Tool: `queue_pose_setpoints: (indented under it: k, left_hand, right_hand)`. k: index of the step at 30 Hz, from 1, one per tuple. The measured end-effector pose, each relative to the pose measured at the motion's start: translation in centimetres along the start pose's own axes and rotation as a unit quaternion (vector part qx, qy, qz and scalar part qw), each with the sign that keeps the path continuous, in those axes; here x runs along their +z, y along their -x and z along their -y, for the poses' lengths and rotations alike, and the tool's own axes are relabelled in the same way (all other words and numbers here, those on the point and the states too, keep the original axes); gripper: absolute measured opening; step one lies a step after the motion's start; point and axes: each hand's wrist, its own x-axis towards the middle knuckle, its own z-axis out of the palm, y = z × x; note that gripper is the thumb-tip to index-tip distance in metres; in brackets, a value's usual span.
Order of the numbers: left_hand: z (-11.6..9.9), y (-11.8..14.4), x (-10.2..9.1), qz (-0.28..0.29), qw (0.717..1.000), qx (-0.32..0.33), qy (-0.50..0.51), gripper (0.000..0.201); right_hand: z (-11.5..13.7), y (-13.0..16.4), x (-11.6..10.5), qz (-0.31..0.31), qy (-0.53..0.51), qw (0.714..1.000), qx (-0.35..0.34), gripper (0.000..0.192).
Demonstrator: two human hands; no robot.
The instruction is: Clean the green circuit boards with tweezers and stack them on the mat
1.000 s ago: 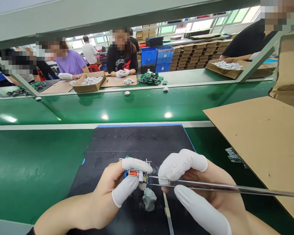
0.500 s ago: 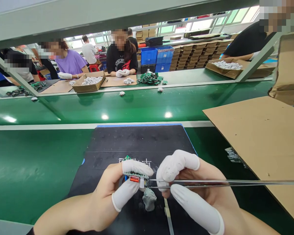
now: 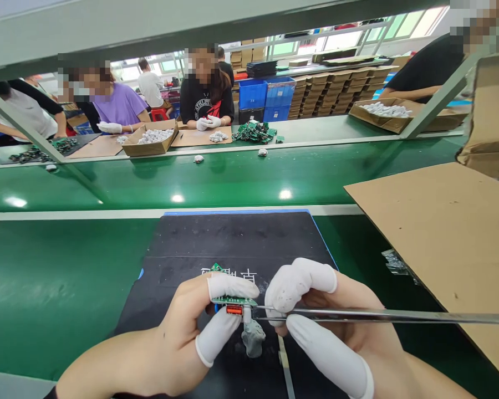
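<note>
Between thumb and forefinger, both in white finger cots, my left hand point(image 3: 208, 318) pinches a small green circuit board point(image 3: 235, 301) edge-on. An orange-red component point(image 3: 234, 310) and a pale cylinder sit on its underside. My right hand point(image 3: 316, 316), also in finger cots, grips long metal tweezers point(image 3: 378, 315). Their tips reach the right end of the board; exact contact is too small to tell. Just below the board, a lump of grey putty point(image 3: 253, 339) rests on the black mat point(image 3: 233, 238). Behind my left fingers, another green board point(image 3: 217, 267) is partly hidden.
A strip-like tool point(image 3: 286, 366) lies on the mat under my right hand. Cardboard point(image 3: 441, 221) covers the right side. Beyond the mat, a green conveyor point(image 3: 233, 183) carries several small white pieces. Across it, people sit by boxes of white parts point(image 3: 149, 145) and piled green boards point(image 3: 253, 132).
The circuit board has tilted slightly, and the tweezers' arms look closer together. White pieces on the conveyor have shifted left. A co-worker at far left has leaned in.
</note>
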Motion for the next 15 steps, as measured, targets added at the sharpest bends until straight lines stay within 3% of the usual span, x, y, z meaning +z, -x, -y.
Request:
queue_pose_setpoints:
  k: [7, 15]
  left_hand:
    - [0.6, 0.9, 0.1, -0.002, 0.999, -0.028, 0.039, 0.023]
    - [-0.4, 0.0, 0.0, 0.079, 0.980, -0.102, 0.154, 0.020]
  right_hand:
    - [-0.1, -0.4, 0.0, 0.003, -0.133, 0.987, 0.089, 0.016]
    - [-0.5, -0.9, 0.1, 0.034, -0.252, 0.960, 0.118, 0.018]
